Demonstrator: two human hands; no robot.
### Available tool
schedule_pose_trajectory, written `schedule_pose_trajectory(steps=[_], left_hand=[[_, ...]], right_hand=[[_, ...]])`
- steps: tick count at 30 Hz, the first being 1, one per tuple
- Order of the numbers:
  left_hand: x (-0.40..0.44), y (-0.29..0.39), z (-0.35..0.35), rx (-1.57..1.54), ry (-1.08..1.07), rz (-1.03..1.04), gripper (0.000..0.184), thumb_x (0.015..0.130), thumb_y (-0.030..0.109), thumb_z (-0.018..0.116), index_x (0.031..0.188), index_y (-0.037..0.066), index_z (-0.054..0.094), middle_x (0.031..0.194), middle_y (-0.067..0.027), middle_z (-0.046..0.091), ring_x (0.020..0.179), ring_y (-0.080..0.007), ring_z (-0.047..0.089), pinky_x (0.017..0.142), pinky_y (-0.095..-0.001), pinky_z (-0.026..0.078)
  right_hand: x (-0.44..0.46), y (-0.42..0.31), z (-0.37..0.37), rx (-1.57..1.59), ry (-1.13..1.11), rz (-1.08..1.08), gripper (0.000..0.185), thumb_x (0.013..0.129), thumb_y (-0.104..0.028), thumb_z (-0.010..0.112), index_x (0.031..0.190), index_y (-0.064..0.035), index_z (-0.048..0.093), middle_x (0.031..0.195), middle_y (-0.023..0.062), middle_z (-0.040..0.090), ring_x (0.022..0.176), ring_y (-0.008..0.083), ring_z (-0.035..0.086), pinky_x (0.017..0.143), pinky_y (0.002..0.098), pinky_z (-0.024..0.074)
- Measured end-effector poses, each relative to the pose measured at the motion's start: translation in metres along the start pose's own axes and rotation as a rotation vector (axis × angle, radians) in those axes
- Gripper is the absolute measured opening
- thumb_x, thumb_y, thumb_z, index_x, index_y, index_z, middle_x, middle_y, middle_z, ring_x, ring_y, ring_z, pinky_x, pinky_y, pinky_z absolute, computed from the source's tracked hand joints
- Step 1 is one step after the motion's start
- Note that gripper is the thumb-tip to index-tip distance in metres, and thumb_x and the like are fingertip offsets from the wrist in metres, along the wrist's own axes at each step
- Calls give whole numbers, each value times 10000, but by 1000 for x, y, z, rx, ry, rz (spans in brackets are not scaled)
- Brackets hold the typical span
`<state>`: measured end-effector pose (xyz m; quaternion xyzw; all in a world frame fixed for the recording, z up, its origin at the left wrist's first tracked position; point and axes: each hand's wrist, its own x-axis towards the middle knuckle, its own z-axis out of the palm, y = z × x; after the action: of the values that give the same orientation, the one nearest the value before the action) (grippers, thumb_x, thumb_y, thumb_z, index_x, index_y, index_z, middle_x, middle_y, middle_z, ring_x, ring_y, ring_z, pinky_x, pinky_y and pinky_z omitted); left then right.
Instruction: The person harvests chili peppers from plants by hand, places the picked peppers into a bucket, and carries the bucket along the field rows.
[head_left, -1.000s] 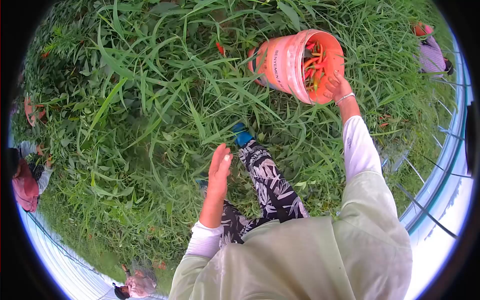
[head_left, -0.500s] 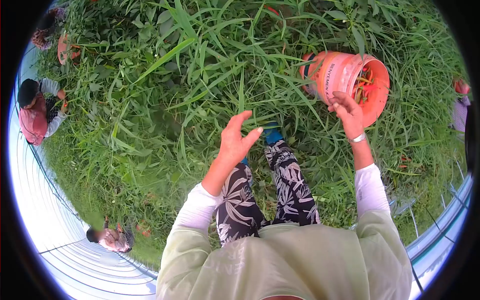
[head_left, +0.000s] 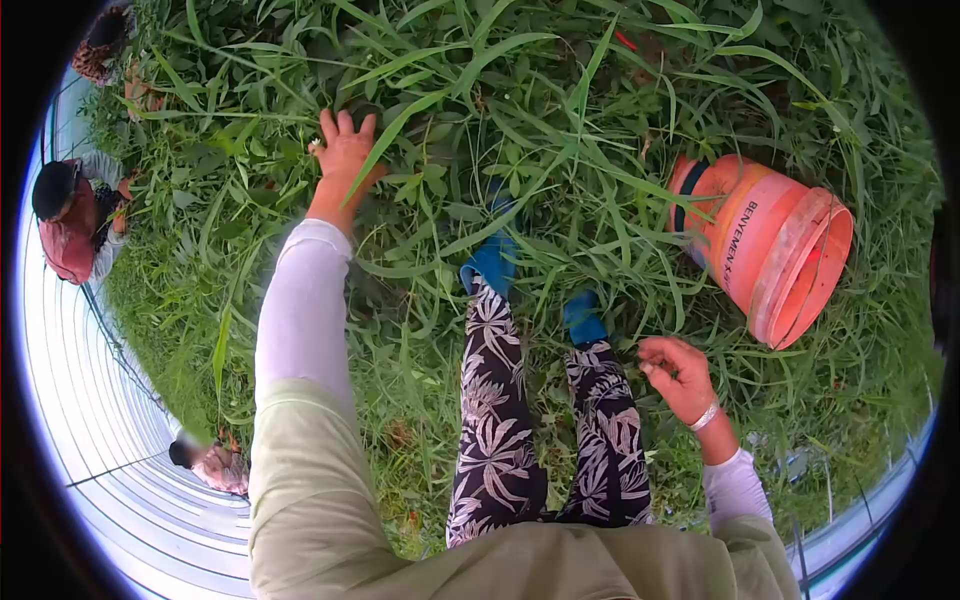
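Resting in grass (head_left: 560, 110): bucket (head_left: 755, 225), red bit (head_left: 815, 256) inside, rest of interior hidden. Left hand (head_left: 345, 163) spread open among leaves (head_left: 412, 185), well left of bucket. Right hand (head_left: 682, 380) half-curled, near bucket; cannot tell if gripping.

Orange bucket (head_left: 755, 235), black-lettered, rim toward view's lower right, near right hand (head_left: 680, 380); leafy plants (head_left: 412, 185) around left hand (head_left: 346, 162).

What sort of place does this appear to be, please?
Probably a greenhouse or growing tunnel: dense green plants surround an orange bucket, and pale ribbed sheeting curves along the edge of the view.
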<state>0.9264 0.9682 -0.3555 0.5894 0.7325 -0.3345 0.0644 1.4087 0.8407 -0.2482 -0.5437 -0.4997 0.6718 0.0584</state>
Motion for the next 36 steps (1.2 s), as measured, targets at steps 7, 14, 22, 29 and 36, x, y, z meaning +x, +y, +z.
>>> schedule_pose_trajectory(steps=[7,14,22,29,36], left_hand=[[-81,-95,97,-124,-219,-154,343,741,190,594,1083,170,580,1088,-75,539,1091,-269,452,883,-454,391],[-160,-55,120,-667,-31,-141,259,676,0,545,892,79,665,883,-156,616,839,-359,526,807,-402,421],[-218,109,74,-1313,32,-391,244,690,-20,577,923,36,621,856,-162,618,800,-344,592,735,-384,480],[-188,138,37,-1601,-288,-352,323,708,39,625,1026,-5,586,915,-225,606,855,-382,589,759,-369,483],[-106,-52,7,-2003,115,-600,231,874,32,503,1087,-30,566,920,-106,627,769,-156,618,704,-249,475]], right_hand=[[70,-25,7,-104,-30,-22,296,737,8,568,1032,-15,563,872,95,608,785,169,608,673,273,484],[188,-131,83,-156,-300,-534,282,717,-10,571,998,-31,560,861,119,585,763,278,602,675,346,487],[391,-184,185,-521,105,-915,431,730,-172,595,1134,-53,501,1084,146,570,1046,339,511,895,407,410],[383,-143,266,-1107,-712,-480,552,714,-233,589,1212,-51,436,1063,141,571,1025,303,532,894,440,335],[366,-119,213,-1067,-761,-508,351,690,-166,588,1011,-44,516,721,85,597,733,265,591,757,370,357]])
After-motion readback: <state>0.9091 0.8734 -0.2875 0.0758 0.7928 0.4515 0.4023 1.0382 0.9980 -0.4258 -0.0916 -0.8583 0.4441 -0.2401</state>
